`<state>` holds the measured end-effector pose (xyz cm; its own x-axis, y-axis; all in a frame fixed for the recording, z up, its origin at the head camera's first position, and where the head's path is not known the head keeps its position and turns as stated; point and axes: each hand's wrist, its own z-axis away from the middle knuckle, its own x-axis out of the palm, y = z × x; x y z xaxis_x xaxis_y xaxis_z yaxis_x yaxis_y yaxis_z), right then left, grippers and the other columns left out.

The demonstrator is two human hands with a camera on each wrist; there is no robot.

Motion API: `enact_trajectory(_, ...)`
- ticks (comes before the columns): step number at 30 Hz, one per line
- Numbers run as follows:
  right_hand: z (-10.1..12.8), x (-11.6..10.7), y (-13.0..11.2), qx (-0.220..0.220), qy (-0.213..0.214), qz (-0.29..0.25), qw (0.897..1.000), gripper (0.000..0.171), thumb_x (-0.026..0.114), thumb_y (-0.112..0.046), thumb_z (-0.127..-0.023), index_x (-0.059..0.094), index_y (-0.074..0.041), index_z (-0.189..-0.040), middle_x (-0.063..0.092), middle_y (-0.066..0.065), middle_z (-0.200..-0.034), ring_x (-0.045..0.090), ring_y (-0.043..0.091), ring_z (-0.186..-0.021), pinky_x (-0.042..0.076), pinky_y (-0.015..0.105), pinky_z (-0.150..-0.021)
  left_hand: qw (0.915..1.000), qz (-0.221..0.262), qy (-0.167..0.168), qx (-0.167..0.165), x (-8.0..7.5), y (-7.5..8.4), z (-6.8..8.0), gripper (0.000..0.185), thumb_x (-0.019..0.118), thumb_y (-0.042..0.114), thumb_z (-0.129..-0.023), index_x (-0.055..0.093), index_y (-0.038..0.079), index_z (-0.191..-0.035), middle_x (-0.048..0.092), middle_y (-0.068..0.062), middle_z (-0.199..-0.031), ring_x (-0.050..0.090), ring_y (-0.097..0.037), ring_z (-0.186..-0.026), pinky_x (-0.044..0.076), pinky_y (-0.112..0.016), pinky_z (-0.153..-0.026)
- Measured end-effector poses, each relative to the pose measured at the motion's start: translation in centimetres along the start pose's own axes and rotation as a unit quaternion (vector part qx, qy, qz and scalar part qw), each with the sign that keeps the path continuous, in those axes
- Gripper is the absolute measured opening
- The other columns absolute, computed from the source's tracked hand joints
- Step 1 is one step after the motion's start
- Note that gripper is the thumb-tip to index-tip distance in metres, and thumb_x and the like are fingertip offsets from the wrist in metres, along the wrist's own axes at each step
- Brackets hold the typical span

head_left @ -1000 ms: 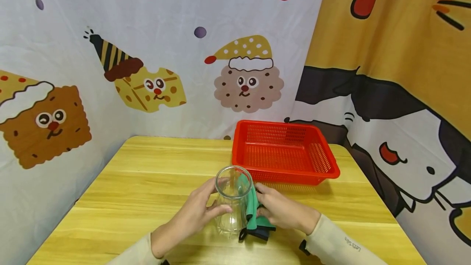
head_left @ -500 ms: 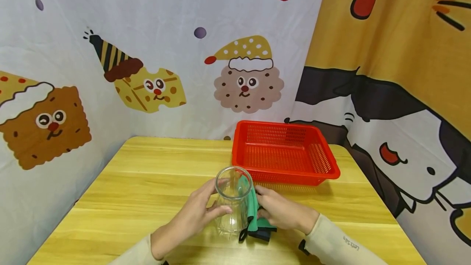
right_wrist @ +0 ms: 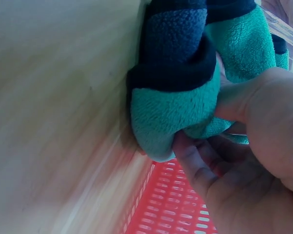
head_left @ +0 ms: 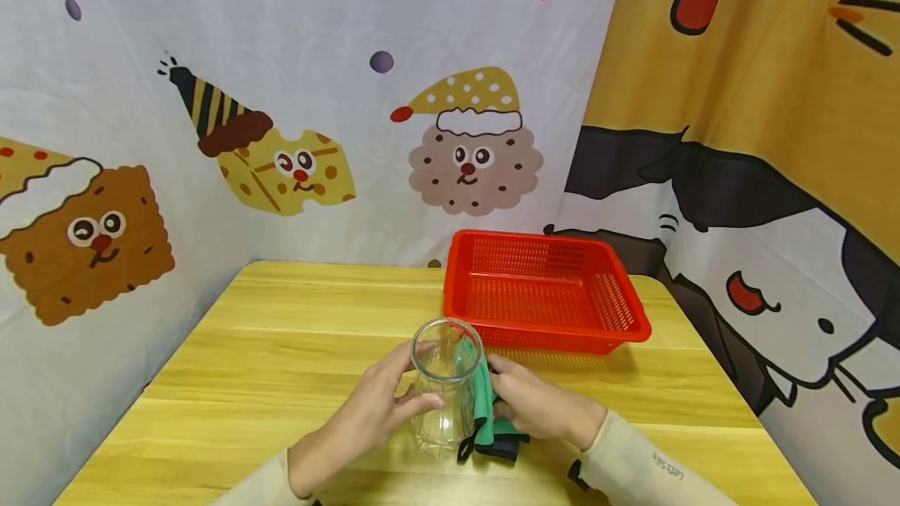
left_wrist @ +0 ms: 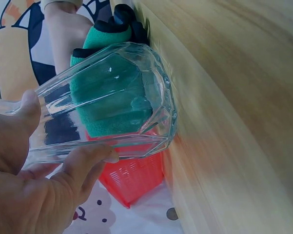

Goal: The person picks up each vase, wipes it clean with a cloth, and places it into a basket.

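Note:
In the head view, a clear glass jar [head_left: 448, 404] with a round open rim and a faceted base stands near the front middle of the table. My left hand [head_left: 383, 397] grips it from the left, thumb on the near side and fingers round the far side. A green cloth [head_left: 483, 400] with black edging lies against the jar's right side. My right hand [head_left: 537, 397] pinches that cloth between thumb and fingers. The left wrist view shows the cloth [left_wrist: 107, 97] through the glass wall. Folds of green and dark blue cloth [right_wrist: 175, 107] hang by the table in the right wrist view.
Behind the hands, a red perforated plastic basket [head_left: 527, 303] sits at the back right of the wooden table [head_left: 302, 334]. A curtain [head_left: 316, 37] with cartoon prints hangs round the table's far and side edges.
The right hand and the cloth's lower end have shifted very slightly. The left hand and jar stay in place.

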<state>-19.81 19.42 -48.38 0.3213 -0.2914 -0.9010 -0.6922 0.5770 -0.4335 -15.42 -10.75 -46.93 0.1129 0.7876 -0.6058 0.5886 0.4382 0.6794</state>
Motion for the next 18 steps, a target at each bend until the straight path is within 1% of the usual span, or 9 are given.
enact_trajectory(4,-0.05,-0.01,0.01,-0.002,0.003,-0.003,1.0,0.041,0.084,-0.006,-0.104,0.08,-0.015,-0.144,0.069,0.013,-0.156,0.068,0.031,-0.147,0.065,0.038,-0.123,1.0,-0.003,0.004,0.003,0.0,0.03,0.02,0.075,0.089,0.033,-0.101,0.058,0.011,-0.166,0.076,-0.013,-0.154,0.078,-0.037,-0.137,0.07,-0.051,-0.112)
enact_trajectory(7,-0.05,0.04,0.12,-0.007,0.006,-0.012,1.0,0.038,0.085,-0.007,-0.103,0.081,-0.013,-0.14,0.07,0.013,-0.154,0.07,0.032,-0.146,0.066,0.036,-0.121,0.9999,-0.012,0.007,0.006,0.0,0.06,0.07,0.076,0.09,0.032,-0.1,0.058,0.01,-0.166,0.077,-0.012,-0.153,0.079,-0.036,-0.135,0.07,-0.052,-0.112)
enact_trajectory(9,-0.05,0.04,0.23,-0.009,0.01,-0.017,1.0,0.035,0.086,-0.008,-0.102,0.083,-0.013,-0.137,0.072,0.013,-0.153,0.07,0.032,-0.145,0.066,0.038,-0.122,0.9998,-0.015,0.007,0.007,0.0,0.08,0.08,0.076,0.09,0.032,-0.1,0.058,0.01,-0.166,0.077,-0.012,-0.152,0.079,-0.035,-0.135,0.07,-0.053,-0.113)
enact_trajectory(13,-0.05,-0.23,0.41,-0.015,0.017,-0.019,1.0,0.033,0.088,-0.006,-0.1,0.084,-0.011,-0.132,0.073,0.014,-0.153,0.071,0.034,-0.145,0.066,0.044,-0.122,1.0,-0.007,0.003,0.002,0.0,0.08,0.06,0.076,0.09,0.03,-0.1,0.058,0.011,-0.166,0.076,-0.013,-0.153,0.078,-0.037,-0.136,0.071,-0.053,-0.111)
enact_trajectory(18,-0.09,-0.61,0.53,-0.022,0.018,-0.026,0.999,0.033,0.089,-0.005,-0.099,0.085,-0.01,-0.132,0.075,0.013,-0.15,0.074,0.03,-0.138,0.069,0.042,-0.117,1.0,-0.002,0.0,-0.003,0.01,0.07,0.08,0.076,0.091,0.028,-0.1,0.057,0.01,-0.166,0.076,-0.014,-0.153,0.078,-0.039,-0.137,0.071,-0.053,-0.11)
